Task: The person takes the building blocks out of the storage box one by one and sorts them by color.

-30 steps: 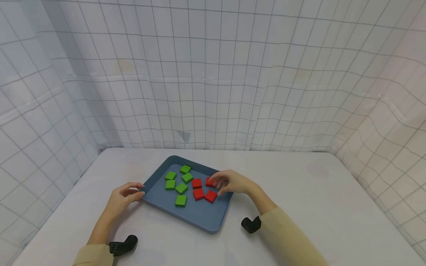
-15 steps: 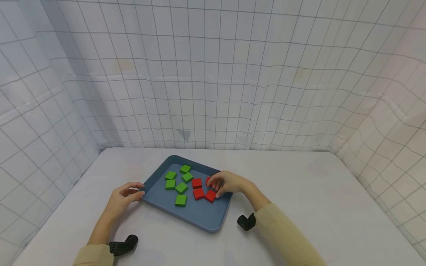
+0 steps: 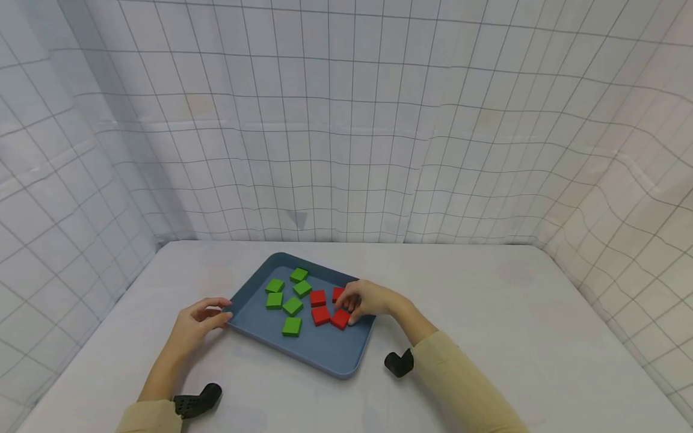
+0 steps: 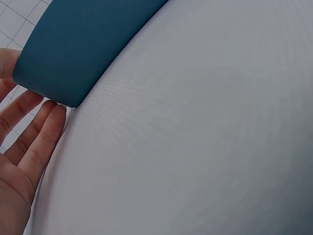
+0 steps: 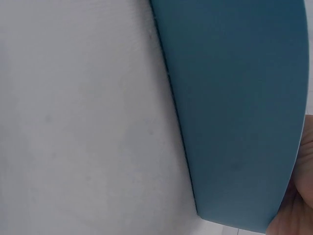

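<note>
A blue-grey tray (image 3: pixel 303 346) lies turned at an angle on the white table. My left hand (image 3: pixel 196 322) holds its left corner, thumb and fingertips at the rim. The left wrist view shows these fingers (image 4: pixel 41 142) against the tray's outer corner (image 4: pixel 73 63). Over the tray's right side, my right hand (image 3: pixel 368 300) pinches a red block (image 3: pixel 340 320) between thumb and fingers. Another red block (image 3: pixel 337 293) is partly hidden behind those fingers. Two more red blocks (image 3: pixel 317 298) lie just to the left. In the right wrist view the tray's wall (image 5: pixel 239 117) hides most of the hand.
Several green blocks (image 3: pixel 293 307) lie in the tray's left half. White cloth with a dark grid (image 3: pixel 346 132) hangs behind and at both sides of the table (image 3: pixel 487 313). A black wrist device (image 3: pixel 399 363) sits at each sleeve.
My right hand has moved slightly left and down, its thumb and fingers closing on the nearest red block. My left hand stays at the tray's corner. The head view has shifted a little.
</note>
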Available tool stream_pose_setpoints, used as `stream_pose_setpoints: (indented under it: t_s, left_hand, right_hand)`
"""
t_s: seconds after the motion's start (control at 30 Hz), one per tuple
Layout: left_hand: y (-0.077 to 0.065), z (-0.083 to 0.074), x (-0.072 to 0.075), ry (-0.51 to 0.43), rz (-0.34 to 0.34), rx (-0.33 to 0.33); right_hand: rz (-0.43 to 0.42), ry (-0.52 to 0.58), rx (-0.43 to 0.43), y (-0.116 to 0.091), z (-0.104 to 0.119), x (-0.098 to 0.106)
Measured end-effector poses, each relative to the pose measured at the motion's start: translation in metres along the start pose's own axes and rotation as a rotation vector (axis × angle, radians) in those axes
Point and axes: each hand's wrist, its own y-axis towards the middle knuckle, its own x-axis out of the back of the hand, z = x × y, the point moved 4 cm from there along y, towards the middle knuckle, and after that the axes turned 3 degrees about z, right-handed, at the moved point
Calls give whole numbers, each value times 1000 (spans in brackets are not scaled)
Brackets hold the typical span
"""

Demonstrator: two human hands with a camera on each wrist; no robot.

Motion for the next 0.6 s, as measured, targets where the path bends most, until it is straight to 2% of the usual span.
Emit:
stream_pose_setpoints:
  t_s: [0.27, 0.6]
  left_hand:
    - [1, 1, 0, -5, 6, -5]
    - [0, 2, 0, 3, 8, 20]
  right_hand:
    - [4, -13, -26, 0, -1, -1]
    - [-2, -1, -3, -2, 0, -1]
